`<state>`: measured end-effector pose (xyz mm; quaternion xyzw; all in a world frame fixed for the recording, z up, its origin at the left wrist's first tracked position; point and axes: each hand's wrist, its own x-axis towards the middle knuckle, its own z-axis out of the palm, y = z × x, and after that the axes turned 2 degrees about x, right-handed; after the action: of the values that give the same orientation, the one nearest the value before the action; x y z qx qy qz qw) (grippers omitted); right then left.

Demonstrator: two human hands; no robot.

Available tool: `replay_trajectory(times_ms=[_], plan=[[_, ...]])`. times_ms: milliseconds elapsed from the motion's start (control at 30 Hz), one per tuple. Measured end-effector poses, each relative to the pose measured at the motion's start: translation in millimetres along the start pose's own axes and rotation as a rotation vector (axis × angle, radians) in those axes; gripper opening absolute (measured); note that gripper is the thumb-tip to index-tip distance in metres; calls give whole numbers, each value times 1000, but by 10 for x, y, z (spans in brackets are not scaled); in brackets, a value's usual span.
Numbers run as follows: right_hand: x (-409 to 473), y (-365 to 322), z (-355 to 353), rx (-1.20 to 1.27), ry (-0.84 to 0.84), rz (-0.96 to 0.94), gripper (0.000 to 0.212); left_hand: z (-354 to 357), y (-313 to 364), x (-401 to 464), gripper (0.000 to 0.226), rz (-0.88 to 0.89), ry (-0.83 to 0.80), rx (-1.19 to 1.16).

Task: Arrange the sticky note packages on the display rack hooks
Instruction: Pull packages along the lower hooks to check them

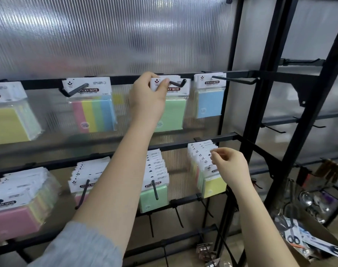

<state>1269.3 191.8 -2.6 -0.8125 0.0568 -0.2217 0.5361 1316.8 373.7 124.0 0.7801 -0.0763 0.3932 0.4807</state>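
Observation:
My left hand pinches the white header card of a green sticky note package that hangs on an upper-row hook. My right hand is at the lower row, its fingertips pinching a header card in the stack of packages on the rightmost hook. On the upper row hang a multicolour package, a blue package and a yellow stack at the far left. The lower row carries full stacks: pink, another and green.
The black metal rack frame stands in front of a ribbed translucent panel. Bare hooks stick out on the rack section to the right. A cardboard box with packaged scissors sits on the floor at lower right, beside metal items.

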Motion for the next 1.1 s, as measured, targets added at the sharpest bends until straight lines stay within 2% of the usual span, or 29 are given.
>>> replay_trajectory(times_ms=[133,267,367,500,667,800,1100], plan=[[17,-15,19,4,-7,-7,29,120,-120,178,21,-63,53,97],[42,-11,26,-4,-18,-1,25,203,-207,253,18,-53,75,151],[60,3,34,-4,-25,5,19,235,-242,263,24,-57,85,162],[67,17,47,2,-17,4,22,242,-265,223,22,-95,104,133],[53,9,100,8,16,1,24,136,-296,92,35,-197,134,100],[-6,32,132,21,52,16,19,73,-326,-82,39,-227,61,114],[-17,113,-44,7,74,23,17,-33,-285,-426,20,-345,-105,122]])
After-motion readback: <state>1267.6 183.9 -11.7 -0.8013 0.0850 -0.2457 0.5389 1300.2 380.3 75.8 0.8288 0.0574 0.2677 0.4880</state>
